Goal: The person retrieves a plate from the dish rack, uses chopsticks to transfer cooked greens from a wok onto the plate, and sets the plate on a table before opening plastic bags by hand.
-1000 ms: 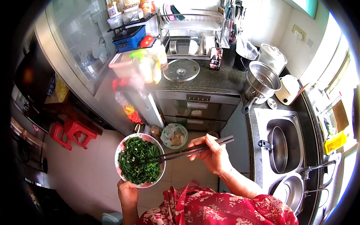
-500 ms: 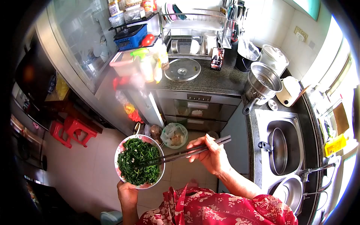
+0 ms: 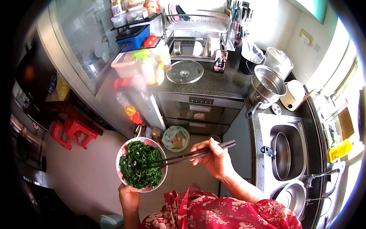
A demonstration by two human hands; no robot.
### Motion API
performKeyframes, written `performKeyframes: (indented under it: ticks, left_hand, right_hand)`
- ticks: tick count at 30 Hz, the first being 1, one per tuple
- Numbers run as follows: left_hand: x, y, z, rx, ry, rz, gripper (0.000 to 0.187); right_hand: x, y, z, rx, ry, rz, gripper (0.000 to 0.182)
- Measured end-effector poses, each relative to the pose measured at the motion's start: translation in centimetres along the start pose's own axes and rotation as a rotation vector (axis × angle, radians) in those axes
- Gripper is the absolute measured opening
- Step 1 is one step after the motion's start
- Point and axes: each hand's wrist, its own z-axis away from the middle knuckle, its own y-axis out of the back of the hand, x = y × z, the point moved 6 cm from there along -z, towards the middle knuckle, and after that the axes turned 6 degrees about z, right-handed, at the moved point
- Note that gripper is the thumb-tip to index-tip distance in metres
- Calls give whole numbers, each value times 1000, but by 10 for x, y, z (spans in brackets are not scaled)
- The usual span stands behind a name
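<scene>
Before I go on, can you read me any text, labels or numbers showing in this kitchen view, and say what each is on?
No text is legible.
Jar labels on the top shelf: too small.
Dark packet on the counter: print blurred.
Yellow object by the window: no readable marking.
Oven panel: blurred.

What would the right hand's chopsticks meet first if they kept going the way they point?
Probably nothing new: the chopsticks in the right hand already reach the cooked greens in the bowl; beyond lies the bowl's far rim.
</scene>
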Motion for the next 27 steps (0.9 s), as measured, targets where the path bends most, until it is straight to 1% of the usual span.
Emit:
performKeyframes:
  ticks: [8,10,11,13,16,19,20,22,24,25,27]
  left_hand:
    - [1,-1,2,20,6,10,60]
    - [1,-9,3,-16,18,29,62]
    - [-1,-2,1,-15,19,29,62]
    - [-7,18,-5,-43,-15,-30,70]
    - [-6,9,-2,-27,-6,-18,70]
    - [-11,16,-2,-25,-29,-7,70]
    - [-9,7,1,-24,-29,-7,70]
    - [-6,-16,10,-7,48,60,62]
    - [-8,-8,7,0,44,57,62]
    - [-8,-5,6,9,38,54,62]
    - [-7,-7,7,16,31,59,62]
  right_hand:
    - [-4,-1,1,-25,2,-4,33]
    - [-4,-1,1,-25,-3,-9,33]
    - [-5,-2,1,-22,10,-4,33]
    - [-8,0,3,-21,22,1,33]
    - [-10,-1,3,-19,26,2,33]
    - [-13,2,5,-25,27,11,33]
    - [-13,2,5,-24,23,-7,34]
    - [-12,3,5,-23,19,-23,34]
    - [-10,6,3,11,18,-9,39]
    - [-9,6,3,9,18,-9,39]
    - [-10,4,5,-48,52,41,33]
